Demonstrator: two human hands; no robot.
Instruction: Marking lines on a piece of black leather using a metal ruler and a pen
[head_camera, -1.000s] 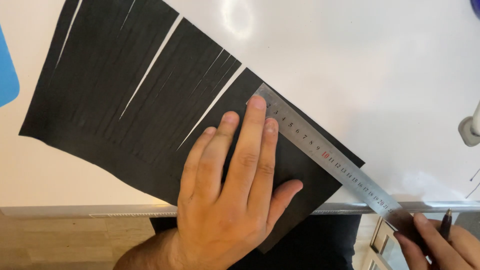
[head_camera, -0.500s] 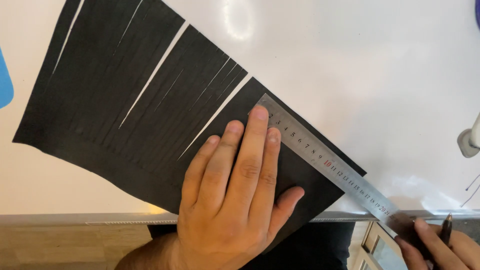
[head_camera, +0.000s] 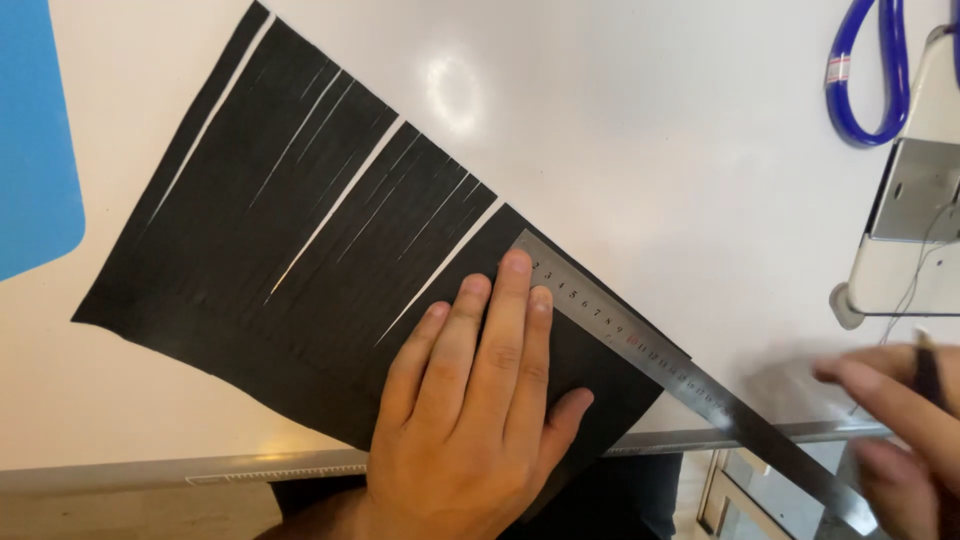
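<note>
A white table (head_camera: 650, 120) carries a black sheet (head_camera: 300, 230), cut into long strips, lying slantwise from the far left toward the near edge. A steel ruler (head_camera: 640, 350) lies along the sheet's right side and juts past the near edge. The left hand (head_camera: 470, 400) lies flat, fingers spread, pressing sheet and ruler's top end. The right hand (head_camera: 890, 420), blurred near the right corner, holds a dark pen (head_camera: 928, 365).

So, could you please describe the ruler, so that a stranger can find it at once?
On the white table lies a black sheet cut into strips. The left hand presses on its right end. The ruler lies along that end's edge: a long, thin metal strip, the only shiny grey thing there.
</note>
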